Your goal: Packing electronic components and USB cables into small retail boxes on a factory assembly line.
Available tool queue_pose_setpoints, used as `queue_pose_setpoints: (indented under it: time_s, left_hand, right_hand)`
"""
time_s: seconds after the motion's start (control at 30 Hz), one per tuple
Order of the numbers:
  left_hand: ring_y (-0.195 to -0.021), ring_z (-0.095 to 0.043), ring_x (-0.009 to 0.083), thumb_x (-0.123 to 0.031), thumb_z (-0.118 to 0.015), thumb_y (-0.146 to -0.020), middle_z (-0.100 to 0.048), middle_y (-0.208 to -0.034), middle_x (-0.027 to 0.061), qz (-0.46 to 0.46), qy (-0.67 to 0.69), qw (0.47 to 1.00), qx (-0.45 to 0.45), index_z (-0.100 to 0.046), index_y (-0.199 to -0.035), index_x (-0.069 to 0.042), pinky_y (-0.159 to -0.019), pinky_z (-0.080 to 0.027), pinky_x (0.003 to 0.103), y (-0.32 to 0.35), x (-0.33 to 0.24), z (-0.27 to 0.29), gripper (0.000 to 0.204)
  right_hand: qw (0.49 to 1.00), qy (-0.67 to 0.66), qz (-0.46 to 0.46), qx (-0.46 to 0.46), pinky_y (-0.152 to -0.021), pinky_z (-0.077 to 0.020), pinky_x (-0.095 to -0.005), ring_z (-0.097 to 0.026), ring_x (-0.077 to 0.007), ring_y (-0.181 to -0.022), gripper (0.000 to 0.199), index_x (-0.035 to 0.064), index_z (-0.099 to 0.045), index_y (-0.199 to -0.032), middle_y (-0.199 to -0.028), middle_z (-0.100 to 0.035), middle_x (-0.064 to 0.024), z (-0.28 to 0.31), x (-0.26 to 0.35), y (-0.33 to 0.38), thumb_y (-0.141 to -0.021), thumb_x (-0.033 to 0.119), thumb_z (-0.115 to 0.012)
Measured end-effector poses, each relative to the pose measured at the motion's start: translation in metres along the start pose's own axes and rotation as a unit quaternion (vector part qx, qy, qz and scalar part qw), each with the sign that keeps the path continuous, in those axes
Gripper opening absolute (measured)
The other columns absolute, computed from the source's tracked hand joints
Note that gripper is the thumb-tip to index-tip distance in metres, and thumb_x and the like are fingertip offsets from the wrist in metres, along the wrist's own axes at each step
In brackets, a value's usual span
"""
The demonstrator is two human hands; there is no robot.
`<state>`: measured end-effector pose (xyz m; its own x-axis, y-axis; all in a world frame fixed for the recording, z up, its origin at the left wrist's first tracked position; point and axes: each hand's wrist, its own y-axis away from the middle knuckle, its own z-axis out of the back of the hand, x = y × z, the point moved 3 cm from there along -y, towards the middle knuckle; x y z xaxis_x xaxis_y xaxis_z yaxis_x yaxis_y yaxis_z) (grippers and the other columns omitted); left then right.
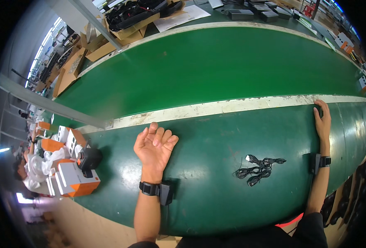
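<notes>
My left hand (156, 149) is turned palm up above the dark green tabletop (207, 140), its fingers loosely bent and apart with nothing in them. Over at the right, my right hand (323, 120) is open beside the worn pale rail (232, 106), its thumb and fingers apart and no object between them. Between my forearms, nearer the right one, several coiled black cables (259, 170) lie in a loose heap, with a pale connector at one end. Each wrist wears a black strap with a dark box-shaped unit.
Beyond the rail runs a bright green belt (224, 66). White-and-orange boxes (77, 180) and a black device (89, 160) stand at the left, near another person (28, 175). A metal post (55, 103) rises at the rail. Cardboard boxes (71, 72) and black parts line the far side.
</notes>
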<state>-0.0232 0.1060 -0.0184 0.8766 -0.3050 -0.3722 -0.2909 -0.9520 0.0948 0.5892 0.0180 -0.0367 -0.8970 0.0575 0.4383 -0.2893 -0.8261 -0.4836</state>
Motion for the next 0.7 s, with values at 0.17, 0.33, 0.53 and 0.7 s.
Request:
queue_pose_setpoints:
  time_s: [0.17,0.33,0.53,0.7]
  left_hand:
    - [-0.064,-0.039,0.0132,-0.027,-0.057,-0.104,-0.044,-0.062,-0.0015,-0.015,0.008,1.000,-0.006,-0.062,-0.095,-0.010,-0.075,-0.039,0.034,0.002,-0.001,-0.004,0.019]
    - [-0.067,-0.040,0.0156,-0.030,-0.057,-0.103,-0.046,-0.064,-0.0001,-0.016,0.013,1.000,-0.001,-0.063,-0.094,-0.011,-0.076,-0.039,0.035,0.003,-0.003,-0.002,0.022]
    - [-0.072,-0.039,0.0158,-0.036,-0.055,-0.104,-0.047,-0.065,-0.0017,-0.008,0.033,0.998,0.052,-0.061,-0.089,-0.012,-0.074,-0.036,0.035,0.008,0.008,-0.021,0.028]
    - [-0.071,-0.036,0.0127,-0.037,-0.050,-0.109,-0.046,-0.064,-0.0061,0.002,0.059,0.972,0.228,-0.052,-0.085,-0.017,-0.074,-0.034,0.033,0.034,0.014,-0.130,0.031]
  right_hand:
    - [1.000,-0.014,0.005,-0.011,-0.113,-0.0444,-0.0399,-0.061,-0.0340,-0.130,0.025,0.0038,-0.067,-0.124,-0.136,-0.066,-0.0146,-0.003,0.001,-0.002,-0.100,0.008,-0.065]
    - [0.999,0.002,0.024,-0.029,-0.112,-0.0464,-0.0415,-0.063,-0.0364,-0.128,0.022,0.0034,-0.068,-0.121,-0.134,-0.067,-0.0169,-0.001,0.003,0.000,-0.099,0.007,-0.066]
    - [0.993,-0.054,0.029,-0.096,-0.111,-0.0473,-0.0413,-0.067,-0.0309,-0.123,0.018,-0.0007,-0.071,-0.116,-0.125,-0.073,-0.0143,0.036,0.052,-0.005,-0.101,0.004,-0.064]
    - [0.936,-0.321,0.134,-0.063,-0.089,-0.0570,-0.0312,-0.071,-0.0194,-0.101,0.020,-0.0020,-0.074,-0.113,-0.110,-0.073,-0.0130,0.113,0.258,-0.030,-0.094,-0.003,-0.068]
